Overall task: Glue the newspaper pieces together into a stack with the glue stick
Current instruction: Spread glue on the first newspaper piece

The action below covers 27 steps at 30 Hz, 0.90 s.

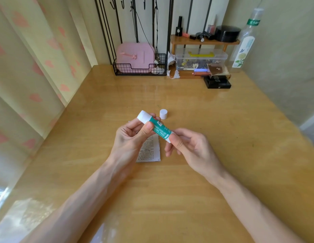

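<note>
A green glue stick with a white tip pointing up and left is held above the wooden table. My left hand grips its upper part, thumb across the green label. My right hand pinches its white bottom end between thumb and fingers. The glue stick's white cap stands on the table just beyond the hands. Newspaper pieces lie flat on the table beneath my hands, partly hidden by my left hand.
At the back stand a black wire basket holding a pink case, a clear plastic box under a small wooden shelf, a black box and a tall bottle. A curtain hangs along the left.
</note>
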### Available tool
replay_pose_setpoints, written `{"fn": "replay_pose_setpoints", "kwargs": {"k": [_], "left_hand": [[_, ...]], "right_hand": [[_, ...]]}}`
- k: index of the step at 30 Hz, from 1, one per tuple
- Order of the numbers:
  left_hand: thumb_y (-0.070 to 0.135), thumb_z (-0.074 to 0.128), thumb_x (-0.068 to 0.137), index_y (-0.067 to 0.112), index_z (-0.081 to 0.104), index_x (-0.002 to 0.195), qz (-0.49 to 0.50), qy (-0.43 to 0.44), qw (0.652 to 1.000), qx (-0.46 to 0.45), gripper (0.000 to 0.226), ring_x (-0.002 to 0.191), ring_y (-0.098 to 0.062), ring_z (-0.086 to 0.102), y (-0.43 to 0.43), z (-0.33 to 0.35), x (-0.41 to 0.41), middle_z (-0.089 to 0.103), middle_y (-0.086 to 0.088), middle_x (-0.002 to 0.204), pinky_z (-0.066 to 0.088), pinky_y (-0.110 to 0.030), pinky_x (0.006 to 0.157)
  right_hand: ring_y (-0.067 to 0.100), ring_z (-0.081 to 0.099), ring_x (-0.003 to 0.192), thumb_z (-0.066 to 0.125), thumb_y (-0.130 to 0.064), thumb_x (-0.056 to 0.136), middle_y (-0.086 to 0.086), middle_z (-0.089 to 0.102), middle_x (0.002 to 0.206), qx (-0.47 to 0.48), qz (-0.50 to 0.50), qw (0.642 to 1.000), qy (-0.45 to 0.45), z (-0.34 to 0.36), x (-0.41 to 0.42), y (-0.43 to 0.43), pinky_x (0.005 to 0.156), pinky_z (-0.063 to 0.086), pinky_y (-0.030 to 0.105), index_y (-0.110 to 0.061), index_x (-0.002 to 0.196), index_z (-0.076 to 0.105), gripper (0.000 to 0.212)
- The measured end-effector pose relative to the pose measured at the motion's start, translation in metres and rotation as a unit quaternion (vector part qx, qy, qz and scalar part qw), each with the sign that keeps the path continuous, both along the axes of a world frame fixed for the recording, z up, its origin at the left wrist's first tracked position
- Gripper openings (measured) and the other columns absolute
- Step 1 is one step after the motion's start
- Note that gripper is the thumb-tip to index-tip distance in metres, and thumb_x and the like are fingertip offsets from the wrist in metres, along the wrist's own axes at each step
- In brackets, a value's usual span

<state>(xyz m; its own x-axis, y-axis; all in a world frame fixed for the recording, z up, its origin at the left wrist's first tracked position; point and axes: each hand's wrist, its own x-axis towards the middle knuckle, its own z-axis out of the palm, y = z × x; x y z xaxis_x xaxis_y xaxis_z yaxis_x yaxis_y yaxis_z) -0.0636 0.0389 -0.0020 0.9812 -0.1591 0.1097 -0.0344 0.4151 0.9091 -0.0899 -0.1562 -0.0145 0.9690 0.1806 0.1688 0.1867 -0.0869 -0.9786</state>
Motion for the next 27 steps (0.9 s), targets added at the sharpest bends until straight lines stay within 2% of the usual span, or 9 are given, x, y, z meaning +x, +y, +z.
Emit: {"fn": "replay_pose_setpoints", "kwargs": {"k": [4,9,11,13,15,20,22,24,27], "left_hand": [[0.017,0.067,0.093,0.014,0.078,0.11,-0.009,-0.008,1.0,0.004,0.021,0.118,-0.033,0.068,0.0,-0.001,-0.001,0.075,-0.011,0.115,0.054,-0.033,0.098],[0.022,0.077,0.091,0.006,0.073,0.12,0.009,0.008,1.0,-0.001,0.033,0.125,-0.039,0.065,-0.001,-0.003,0.001,0.074,-0.014,0.121,0.054,-0.039,0.104],[0.023,0.074,0.091,0.007,0.072,0.119,0.006,0.011,1.0,0.0,0.033,0.125,-0.038,0.065,-0.001,-0.004,0.0,0.074,-0.013,0.121,0.053,-0.039,0.105],[0.026,0.073,0.089,0.007,0.072,0.118,0.0,0.011,1.0,-0.002,0.035,0.126,-0.037,0.065,-0.002,-0.003,-0.001,0.074,-0.012,0.12,0.053,-0.037,0.105],[0.028,0.073,0.088,0.007,0.072,0.119,-0.012,0.011,1.0,-0.009,0.038,0.127,-0.037,0.064,-0.002,-0.002,-0.001,0.074,-0.01,0.119,0.053,-0.035,0.104],[0.024,0.071,0.09,0.014,0.077,0.113,-0.034,-0.007,0.999,-0.014,0.026,0.121,-0.03,0.068,-0.002,0.0,-0.003,0.074,-0.011,0.117,0.053,-0.034,0.103],[0.023,0.071,0.09,0.013,0.076,0.115,-0.029,-0.007,0.999,-0.014,0.028,0.122,-0.031,0.067,-0.002,-0.001,-0.003,0.074,-0.011,0.118,0.053,-0.035,0.104],[0.024,0.072,0.088,0.009,0.072,0.119,-0.019,0.0,1.0,-0.018,0.034,0.124,-0.034,0.067,-0.002,-0.001,-0.002,0.074,-0.011,0.119,0.053,-0.036,0.105],[0.024,0.072,0.087,0.004,0.069,0.122,-0.014,0.003,1.0,-0.02,0.04,0.125,-0.036,0.066,-0.003,-0.002,-0.002,0.074,-0.011,0.12,0.052,-0.038,0.107]], "right_hand": [[0.022,0.07,0.075,0.051,-0.034,0.107,0.008,0.075,0.085,0.013,0.048,0.996,0.07,0.0,0.001,-0.005,0.067,0.044,0.031,0.0,0.108,0.07,0.039],[0.014,0.074,0.081,0.081,-0.034,0.086,-0.004,0.081,0.095,-0.034,-0.061,0.997,-0.034,-0.006,0.003,0.001,0.08,0.055,0.037,-0.017,0.11,0.071,0.031],[0.019,0.075,0.081,0.079,-0.032,0.09,-0.004,0.08,0.089,-0.056,-0.078,0.993,-0.067,-0.008,0.003,0.001,0.08,0.058,0.04,-0.015,0.106,0.072,0.024],[0.019,0.075,0.076,0.071,-0.03,0.097,-0.001,0.078,0.084,-0.056,-0.056,0.994,-0.07,-0.007,0.001,0.001,0.077,0.057,0.032,-0.012,0.104,0.072,0.02],[0.018,0.069,0.071,0.062,-0.03,0.103,0.005,0.074,0.078,-0.028,-0.014,0.999,-0.034,-0.002,-0.001,0.001,0.073,0.051,0.023,-0.005,0.101,0.071,0.026],[0.025,0.06,0.069,0.047,-0.046,0.105,0.014,0.066,0.074,0.096,0.065,0.982,0.149,0.005,-0.002,-0.001,0.066,0.043,0.031,-0.005,0.096,0.07,0.048],[0.026,0.068,0.074,0.051,-0.043,0.103,0.012,0.075,0.084,0.073,0.034,0.99,0.118,0.005,0.0,0.001,0.067,0.047,0.03,-0.004,0.104,0.072,0.044],[0.027,0.075,0.082,0.068,-0.035,0.095,0.008,0.08,0.096,0.051,-0.021,0.997,0.045,0.005,0.0,0.003,0.073,0.054,0.028,-0.009,0.112,0.07,0.031],[0.03,0.076,0.084,0.083,-0.027,0.085,0.004,0.081,0.093,0.011,-0.091,0.995,-0.049,-0.002,0.0,0.004,0.083,0.058,0.028,-0.015,0.106,0.07,0.027]]}}
